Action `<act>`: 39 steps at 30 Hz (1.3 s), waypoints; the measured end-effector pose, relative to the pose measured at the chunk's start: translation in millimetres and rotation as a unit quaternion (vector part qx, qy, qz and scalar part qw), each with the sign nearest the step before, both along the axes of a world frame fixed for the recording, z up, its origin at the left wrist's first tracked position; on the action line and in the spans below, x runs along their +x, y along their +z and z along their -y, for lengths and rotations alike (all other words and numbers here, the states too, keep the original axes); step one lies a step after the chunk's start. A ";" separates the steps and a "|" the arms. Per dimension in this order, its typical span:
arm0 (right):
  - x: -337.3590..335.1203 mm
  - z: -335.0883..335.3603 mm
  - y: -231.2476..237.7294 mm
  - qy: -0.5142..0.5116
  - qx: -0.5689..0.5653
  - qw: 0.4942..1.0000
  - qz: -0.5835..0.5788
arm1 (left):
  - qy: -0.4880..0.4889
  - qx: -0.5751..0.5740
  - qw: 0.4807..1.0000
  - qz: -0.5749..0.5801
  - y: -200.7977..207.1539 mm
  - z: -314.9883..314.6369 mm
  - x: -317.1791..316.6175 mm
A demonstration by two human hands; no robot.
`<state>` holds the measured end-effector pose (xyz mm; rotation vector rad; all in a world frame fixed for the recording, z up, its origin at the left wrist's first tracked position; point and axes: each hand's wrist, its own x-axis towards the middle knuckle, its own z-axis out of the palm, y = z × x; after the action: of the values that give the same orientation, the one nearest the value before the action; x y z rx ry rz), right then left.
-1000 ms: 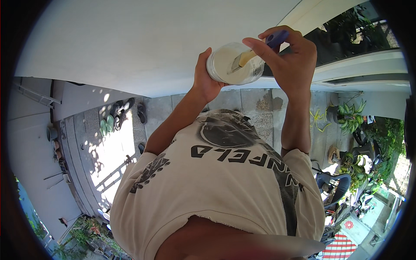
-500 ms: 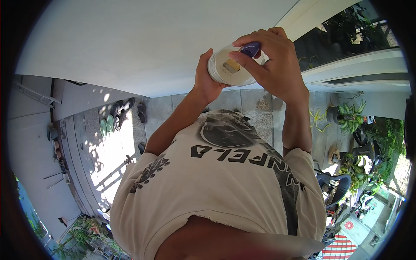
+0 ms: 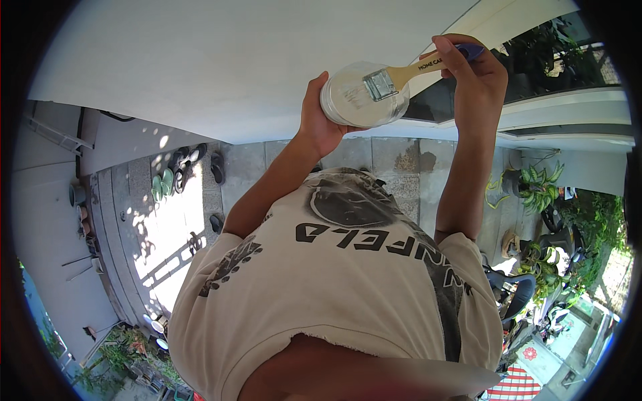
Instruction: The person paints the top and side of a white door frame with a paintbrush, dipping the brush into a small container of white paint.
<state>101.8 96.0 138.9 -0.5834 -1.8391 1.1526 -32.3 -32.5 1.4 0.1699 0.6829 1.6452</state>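
Observation:
My left hand [image 3: 322, 120] is closed around the side of a clear round tub [image 3: 336, 112] with whitish paint [image 3: 351, 105] in it. In my right hand [image 3: 476, 80], off to the right, a paintbrush [image 3: 404, 75] is gripped by its wooden handle, which has a purple end. The metal ferrule points left over the tub's opening. Pale paint coats the bristle end, which lies at the mouth of the tub; I cannot tell whether it touches the paint.
A white wall [image 3: 200, 67] rises right in front, and a window [image 3: 562, 60] is at the far right. Sandals [image 3: 167, 184] lie on the tiled floor at left. Potted plants [image 3: 538, 180] and a dark chair [image 3: 521, 294] stand at right.
My right hand has moved right and slightly up, bringing the brush's ferrule and wooden handle into sight at the tub's mouth. My left hand holds the tub in nearly the same place.

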 end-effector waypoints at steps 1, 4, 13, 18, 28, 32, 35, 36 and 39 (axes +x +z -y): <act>-0.1 -2.4 -1.7 0.004 -0.033 0.999 -0.024 | 0.001 -0.003 1.000 0.003 -0.6 0.1 0.0; 0.6 -7.0 -5.8 0.010 -0.078 0.995 -0.056 | 0.000 -0.008 1.000 0.008 -2.1 0.0 0.1; 1.1 -7.6 -8.0 0.006 -0.101 0.992 -0.075 | -0.007 -0.004 1.000 0.005 -4.4 -0.4 0.8; 3.6 -5.4 -8.8 0.008 -0.090 0.993 -0.076 | -0.010 -0.007 1.000 0.006 -5.8 0.7 0.4; 4.5 8.0 -3.1 -0.001 -0.028 0.999 -0.043 | -0.006 -0.010 1.000 0.014 -4.0 1.9 0.2; 6.8 19.6 0.0 0.033 0.028 0.998 -0.040 | -0.003 -0.005 1.000 0.010 -3.4 2.7 0.8; 8.1 21.9 -0.7 0.045 0.038 0.997 -0.041 | -0.002 -0.006 1.000 0.009 -2.4 3.8 1.5; 8.3 21.5 -2.4 0.044 0.038 0.997 -0.041 | -0.002 -0.006 1.000 0.009 -1.6 4.7 2.3; 8.6 20.6 -5.4 0.024 0.158 0.987 0.030 | 0.005 -0.020 1.000 -0.007 1.1 6.0 4.9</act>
<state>110.4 75.4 133.5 -0.3961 -2.0449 0.8557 -27.4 -38.5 2.5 0.1499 0.7287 1.6397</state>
